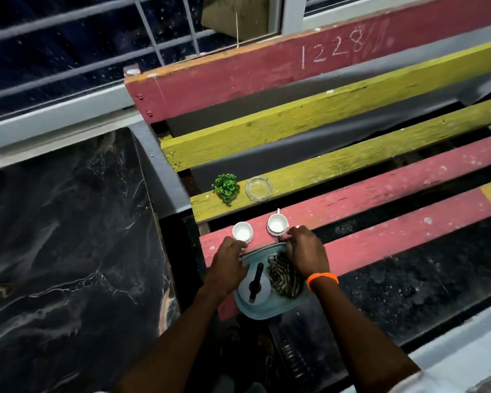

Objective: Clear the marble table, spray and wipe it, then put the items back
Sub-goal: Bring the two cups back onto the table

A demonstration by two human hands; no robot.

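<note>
Hands hold cups: left hand pinches left cup, right hand pinches right cup, above the tray.

Person, head view: two bare forearms, no sleeves over them. Left hand: no ring or band visible. Right hand: wrist carries one bright orange beaded bracelet. Pale fabric edge at near right corner, possibly a garment; unclear.
</note>
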